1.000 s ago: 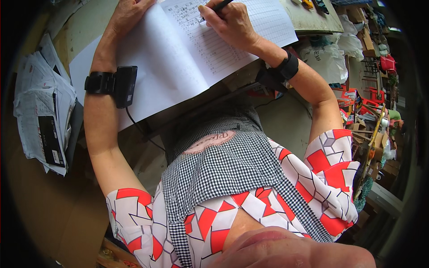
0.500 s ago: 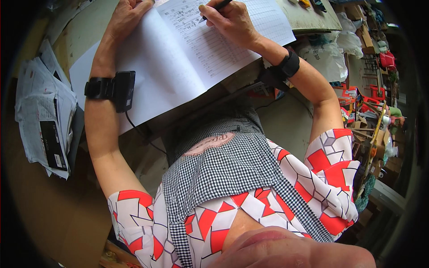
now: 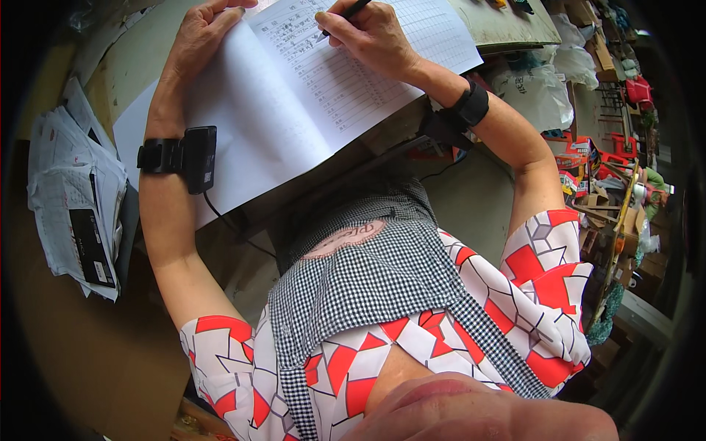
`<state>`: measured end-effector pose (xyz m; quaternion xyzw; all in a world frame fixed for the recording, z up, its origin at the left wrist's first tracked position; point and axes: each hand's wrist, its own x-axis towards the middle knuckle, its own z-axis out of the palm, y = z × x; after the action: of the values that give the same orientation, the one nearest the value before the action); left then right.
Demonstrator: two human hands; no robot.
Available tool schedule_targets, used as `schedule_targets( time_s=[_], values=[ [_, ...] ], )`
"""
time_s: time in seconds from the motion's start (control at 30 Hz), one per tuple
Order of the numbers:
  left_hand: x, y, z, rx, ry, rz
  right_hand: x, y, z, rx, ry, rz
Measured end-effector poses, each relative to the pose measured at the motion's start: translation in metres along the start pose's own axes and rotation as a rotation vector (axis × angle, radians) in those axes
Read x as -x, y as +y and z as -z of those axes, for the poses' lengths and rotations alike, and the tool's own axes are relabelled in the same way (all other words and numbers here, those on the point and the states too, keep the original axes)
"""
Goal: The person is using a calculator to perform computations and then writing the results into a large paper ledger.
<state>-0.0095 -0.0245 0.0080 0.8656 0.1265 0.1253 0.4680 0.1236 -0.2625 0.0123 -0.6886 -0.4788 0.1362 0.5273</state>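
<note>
An open booklet of ruled, handwritten sheets (image 3: 342, 88) lies tilted on the table at the top. My right hand (image 3: 373, 42) is closed around a black pen (image 3: 357, 9), its tip on the ruled page near the last written line. At the far left of the booklet, my left hand (image 3: 200, 38) is closed at the upper edge of a curled blank page (image 3: 246, 110), thumb along it. Part of those fingers is cut off by the picture's top. A black strap with a box-shaped device (image 3: 198, 159) sits on my left forearm; another black strap (image 3: 471, 106) is on my right.
A thick stack of papers (image 3: 73, 184) stands left of the table (image 3: 507, 26). To the right are plastic bags (image 3: 537, 99), red boxes (image 3: 577, 154) and cluttered shelves. Thin cables run below the booklet. A checked apron (image 3: 368, 272) covers my lap.
My right hand and the pen have shifted slightly left and a little down the page. The left hand and the booklet have moved very slightly left.
</note>
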Motion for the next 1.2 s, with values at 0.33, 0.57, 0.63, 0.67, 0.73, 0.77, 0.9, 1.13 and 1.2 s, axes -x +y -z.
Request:
schedule_targets(
  time_s=[0.33, 0.57, 0.63, 0.67, 0.73, 0.77, 0.9, 1.13, 1.2],
  values=[
    [0.0055, 0.0004, 0.0053, -0.038, 0.005, -0.021, 0.0000, -0.0036, -0.0043, -0.019, -0.013, 0.023],
    [0.0048, 0.0017, 0.0023, -0.040, 0.015, -0.034, 0.0011, -0.0070, -0.0029, 0.015, 0.010, 0.030],
    [0.0047, 0.0022, 0.0021, -0.029, 0.013, -0.026, 0.0014, -0.0052, -0.0038, 0.014, 0.023, 0.066],
    [0.0044, 0.0025, 0.0021, -0.022, 0.008, -0.017, 0.0016, -0.0045, -0.0040, 0.014, 0.030, 0.084],
    [0.0042, 0.0029, 0.0023, -0.008, -0.001, 0.000, 0.0018, -0.0041, -0.0038, 0.037, 0.027, 0.094],
    [0.0045, 0.0028, 0.0020, -0.018, 0.004, 0.000, 0.0019, -0.0040, -0.0038, 0.048, 0.026, 0.099],
    [0.0045, 0.0021, 0.0022, -0.034, 0.010, 0.003, 0.0016, -0.0038, -0.0045, 0.068, 0.027, 0.113],
    [0.0038, -0.0012, 0.0034, -0.031, 0.005, -0.007, 0.0007, -0.0015, -0.0071, 0.102, 0.049, 0.169],
    [0.0038, -0.0010, 0.0031, -0.028, 0.006, -0.012, 0.0004, -0.0001, -0.0071, 0.113, 0.050, 0.180]
  ],
)
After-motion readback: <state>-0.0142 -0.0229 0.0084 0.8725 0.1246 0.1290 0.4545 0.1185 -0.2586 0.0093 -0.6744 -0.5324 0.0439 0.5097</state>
